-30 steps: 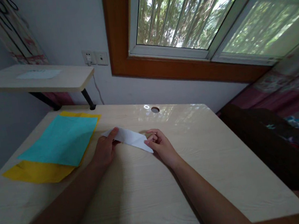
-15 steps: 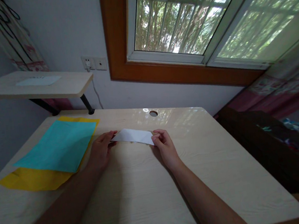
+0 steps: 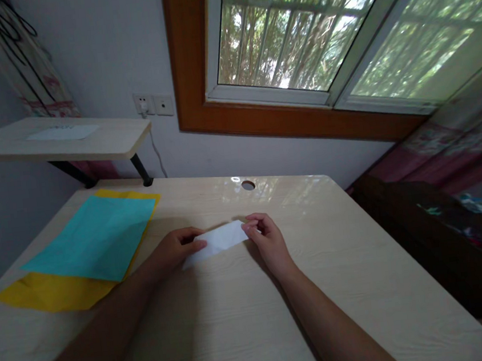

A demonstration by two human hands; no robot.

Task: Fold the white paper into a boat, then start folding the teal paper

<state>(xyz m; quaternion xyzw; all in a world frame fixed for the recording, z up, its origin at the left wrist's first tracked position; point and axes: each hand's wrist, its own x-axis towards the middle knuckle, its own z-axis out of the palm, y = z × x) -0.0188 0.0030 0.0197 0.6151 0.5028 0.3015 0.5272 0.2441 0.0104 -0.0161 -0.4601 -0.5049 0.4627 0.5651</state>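
L hand (image 3: 175, 249) flat, fingers pinching left end of white folded paper (image 3: 218, 240); R hand (image 3: 268, 239) pinching right end; paper narrow, creased, tilted.

Both forearms bare, coming in from the bottom edge and converging toward centre frame. Left arm enters from lower left, runs diagonally up and right, in shadow; wrist roughly straight. Left hand (image 3: 177, 249) palm-down, knuckles up, fingers curled inward with tips pointing right, thumb tucked toward fingertips in a pinch. Right arm enters from lower centre-right, angles up and left, better lit; wrist slightly bent. Right hand (image 3: 268, 241) back facing camera, fingers bent at the knuckles, thumb and index closed together at the top left of the hand, pinching. Hands near each other, not touching, fingertips facing.
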